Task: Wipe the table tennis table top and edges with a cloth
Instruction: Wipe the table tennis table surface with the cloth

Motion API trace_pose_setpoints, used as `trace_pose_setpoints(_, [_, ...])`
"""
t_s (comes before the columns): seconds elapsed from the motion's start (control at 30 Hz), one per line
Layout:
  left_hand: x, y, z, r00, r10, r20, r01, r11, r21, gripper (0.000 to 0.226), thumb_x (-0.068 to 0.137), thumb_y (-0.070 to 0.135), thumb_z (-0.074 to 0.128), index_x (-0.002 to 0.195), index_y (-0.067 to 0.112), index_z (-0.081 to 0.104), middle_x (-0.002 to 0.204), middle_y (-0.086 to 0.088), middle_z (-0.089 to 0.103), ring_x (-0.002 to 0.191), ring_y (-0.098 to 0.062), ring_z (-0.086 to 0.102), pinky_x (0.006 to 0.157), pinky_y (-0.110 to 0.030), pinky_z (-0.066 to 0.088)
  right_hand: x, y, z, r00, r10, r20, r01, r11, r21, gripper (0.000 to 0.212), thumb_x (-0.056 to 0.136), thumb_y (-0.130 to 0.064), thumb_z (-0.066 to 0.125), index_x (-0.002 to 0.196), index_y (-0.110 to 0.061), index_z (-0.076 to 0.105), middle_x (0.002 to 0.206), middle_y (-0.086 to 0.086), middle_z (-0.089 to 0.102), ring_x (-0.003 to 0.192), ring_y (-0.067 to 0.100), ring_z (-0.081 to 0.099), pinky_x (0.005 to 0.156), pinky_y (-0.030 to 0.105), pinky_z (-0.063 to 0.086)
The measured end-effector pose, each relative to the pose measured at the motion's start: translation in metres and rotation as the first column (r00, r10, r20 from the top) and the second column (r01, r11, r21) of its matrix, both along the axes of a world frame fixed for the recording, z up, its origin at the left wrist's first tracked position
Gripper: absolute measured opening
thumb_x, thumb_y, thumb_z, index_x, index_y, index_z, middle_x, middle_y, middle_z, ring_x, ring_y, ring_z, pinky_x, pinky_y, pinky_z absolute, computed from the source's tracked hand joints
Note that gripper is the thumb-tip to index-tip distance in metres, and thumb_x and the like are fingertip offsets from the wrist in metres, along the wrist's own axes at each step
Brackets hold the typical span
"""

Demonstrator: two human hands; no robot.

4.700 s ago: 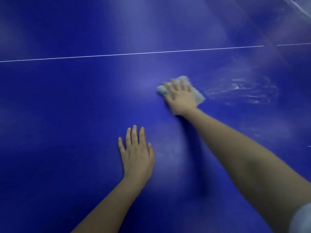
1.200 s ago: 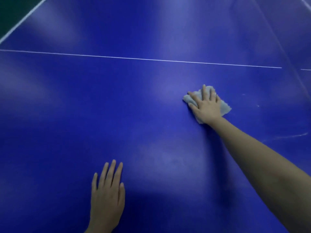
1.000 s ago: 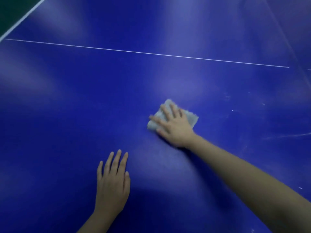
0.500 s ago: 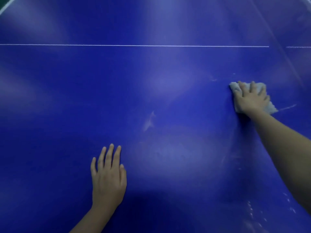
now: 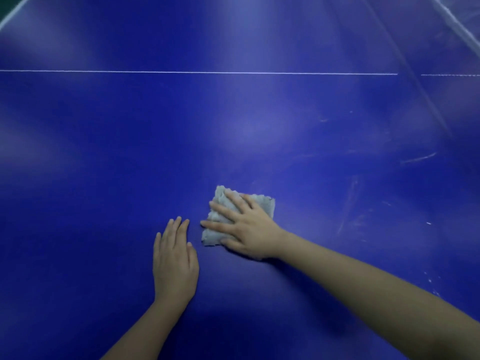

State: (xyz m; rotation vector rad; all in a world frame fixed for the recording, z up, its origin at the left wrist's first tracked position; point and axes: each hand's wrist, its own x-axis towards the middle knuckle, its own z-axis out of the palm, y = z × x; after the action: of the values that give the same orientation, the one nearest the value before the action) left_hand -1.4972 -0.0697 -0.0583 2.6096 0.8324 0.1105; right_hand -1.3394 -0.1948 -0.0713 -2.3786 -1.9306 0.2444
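Presses the grey cloth [image 5: 264,203] flat on the blue table top [image 5: 104,157] with the right hand [image 5: 249,229], fingers spread straight, nothing clenched. Rests the left hand [image 5: 174,263] palm-down just beside the cloth, apart from it, fingers straight, released.

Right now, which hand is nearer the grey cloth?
Right. The right hand presses flat on the cloth; the left hand lies flat on the table top just to its left, a gap between them.
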Motion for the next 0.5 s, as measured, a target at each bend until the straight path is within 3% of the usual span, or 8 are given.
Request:
trace_pose_setpoints(0.07, [-0.013, 0.008, 0.002, 0.999, -0.047, -0.005, 0.047, 0.998, 0.033, 0.041, 0.094, 0.006, 0.040, 0.133, 0.002, 0.048, 0.143, -0.011, 0.044, 0.136, -0.024, 0.034, 0.115, -0.045, 0.021, 0.028, 0.003, 0.000, 0.998, -0.059, 0.021, 0.059, 0.998, -0.016, 0.052, 0.093, -0.046, 0.026, 0.144, -0.038, 0.033, 0.155, 0.002, 0.027, 0.142, 0.038, 0.020, 0.112, 0.050, 0.018])
trace_pose_setpoints(0.13, [-0.029, 0.016, 0.003, 0.989, -0.132, -0.062, 0.138, 0.985, 0.107, 0.046, 0.090, 0.015, 0.031, 0.128, 0.001, 0.053, 0.136, -0.014, 0.051, 0.129, -0.028, 0.045, 0.110, -0.045, 0.029, 0.075, 0.024, 0.001, 0.950, -0.305, 0.062, 0.306, 0.952, -0.010, 0.051, 0.097, -0.043, 0.028, 0.147, -0.037, 0.024, 0.157, 0.002, 0.020, 0.143, 0.036, 0.015, 0.112, 0.048, 0.015])
trace_pose_setpoints(0.2, [-0.041, 0.020, 0.002, 0.979, -0.187, -0.079, 0.195, 0.975, 0.105, 0.051, 0.088, 0.018, 0.026, 0.128, 0.000, 0.054, 0.134, -0.015, 0.053, 0.127, -0.029, 0.048, 0.112, -0.041, 0.026, 0.118, 0.049, 0.002, 0.857, -0.513, 0.056, 0.515, 0.856, -0.043, 0.051, 0.100, -0.042, 0.025, 0.149, -0.039, 0.014, 0.159, -0.001, 0.011, 0.145, 0.033, 0.007, 0.113, 0.047, 0.010])
trace_pose_setpoints(0.27, [-0.044, 0.023, -0.001, 0.977, -0.205, -0.049, 0.209, 0.974, 0.084, 0.050, 0.089, 0.017, 0.028, 0.129, 0.001, 0.053, 0.135, -0.014, 0.051, 0.128, -0.027, 0.046, 0.112, -0.037, 0.019, 0.140, 0.073, -0.001, 0.794, -0.607, 0.040, 0.608, 0.791, -0.062, 0.050, 0.100, -0.045, 0.019, 0.149, -0.040, 0.009, 0.160, -0.003, 0.008, 0.146, 0.031, 0.002, 0.114, 0.048, 0.008])
trace_pose_setpoints(0.37, [-0.043, 0.024, -0.005, 0.977, -0.214, -0.016, 0.214, 0.974, 0.079, 0.049, 0.090, 0.018, 0.028, 0.131, 0.003, 0.051, 0.137, -0.013, 0.049, 0.131, -0.025, 0.042, 0.113, -0.037, 0.016, 0.125, 0.090, -0.002, 0.827, -0.556, 0.085, 0.561, 0.826, -0.053, 0.051, 0.100, -0.043, 0.020, 0.150, -0.037, 0.011, 0.159, -0.001, 0.012, 0.145, 0.034, 0.005, 0.113, 0.049, 0.011])
trace_pose_setpoints(0.5, [-0.044, 0.024, -0.003, 0.981, -0.189, 0.049, 0.188, 0.982, 0.023, 0.050, 0.092, 0.022, 0.028, 0.134, 0.002, 0.045, 0.138, -0.014, 0.047, 0.130, -0.026, 0.041, 0.112, -0.038, 0.017, 0.048, 0.066, 0.005, 0.967, -0.243, 0.072, 0.247, 0.968, -0.050, 0.052, 0.098, -0.035, 0.031, 0.149, -0.030, 0.023, 0.156, 0.004, 0.024, 0.143, 0.034, 0.017, 0.112, 0.047, 0.017])
